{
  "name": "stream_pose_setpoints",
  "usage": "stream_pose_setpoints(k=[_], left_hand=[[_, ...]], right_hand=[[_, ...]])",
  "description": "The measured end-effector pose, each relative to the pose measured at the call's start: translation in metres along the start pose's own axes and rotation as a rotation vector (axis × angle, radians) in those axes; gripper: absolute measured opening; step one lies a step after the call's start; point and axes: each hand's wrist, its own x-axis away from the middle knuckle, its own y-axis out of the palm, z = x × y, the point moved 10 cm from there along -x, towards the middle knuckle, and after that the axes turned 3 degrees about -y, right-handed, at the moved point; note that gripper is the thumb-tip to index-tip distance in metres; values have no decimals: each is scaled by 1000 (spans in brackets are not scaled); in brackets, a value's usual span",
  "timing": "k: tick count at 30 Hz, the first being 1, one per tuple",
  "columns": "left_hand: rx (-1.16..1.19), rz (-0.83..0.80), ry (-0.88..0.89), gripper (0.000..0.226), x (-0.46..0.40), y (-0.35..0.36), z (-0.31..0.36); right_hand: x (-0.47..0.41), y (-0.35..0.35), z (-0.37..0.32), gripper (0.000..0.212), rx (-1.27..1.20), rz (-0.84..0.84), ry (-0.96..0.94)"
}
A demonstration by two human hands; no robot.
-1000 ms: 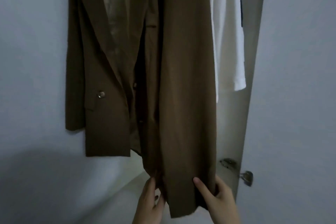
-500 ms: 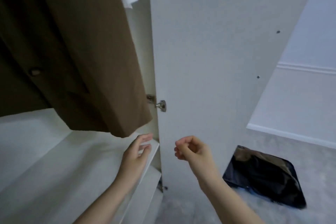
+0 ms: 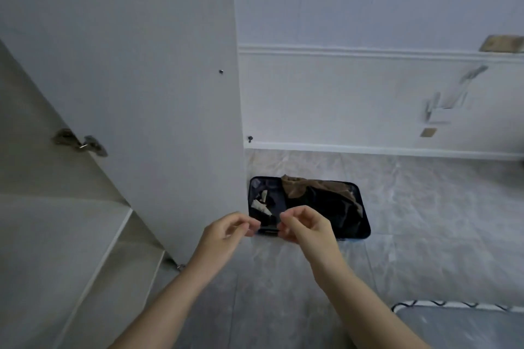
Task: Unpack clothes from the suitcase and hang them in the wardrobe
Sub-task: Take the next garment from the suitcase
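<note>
The open black suitcase lies on the floor by the wall, just right of the open white wardrobe door. A brown garment and dark clothes lie inside it. My left hand and my right hand hover side by side in front of me, above the suitcase's near edge. Their fingers are loosely curled and hold nothing. The wardrobe's white shelf shows at lower left; the hanging clothes are out of view.
A metal hinge joins the door to the wardrobe side. Grey marbled floor tiles spread to the right. A white baseboard runs along the wall. A grey mat with a black-and-white edge lies at lower right.
My view has swung right and down from the hanging brown jacket to the suitcase. Both hands let go of the brown garment's hem and came together in front of me, empty.
</note>
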Motion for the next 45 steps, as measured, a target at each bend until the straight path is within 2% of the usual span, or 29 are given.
stream_pose_setpoints(k=[4,12,17,22,29,34,45], left_hand=[[30,-76,-24,31,-15,65,14],[144,-136,-101,27,-76,141,23],[256,-116,-141,24,-126,166,28],[265,-111,-192,25,-191,170,24],[209,-26,-286,28,-264,151,10],[203,-47,-329,27,-303,164,11],[273,91,-515,27,-422,186,-3]], right_hand=[[-6,-64,9,10,-23,65,40],[-32,-150,7,7,-9,232,-4],[-72,-173,8,8,-8,291,23],[-135,-178,1,9,3,331,65],[-223,-188,-20,12,36,331,79],[-273,-198,-12,11,30,309,131],[-440,-207,-15,10,47,98,193]])
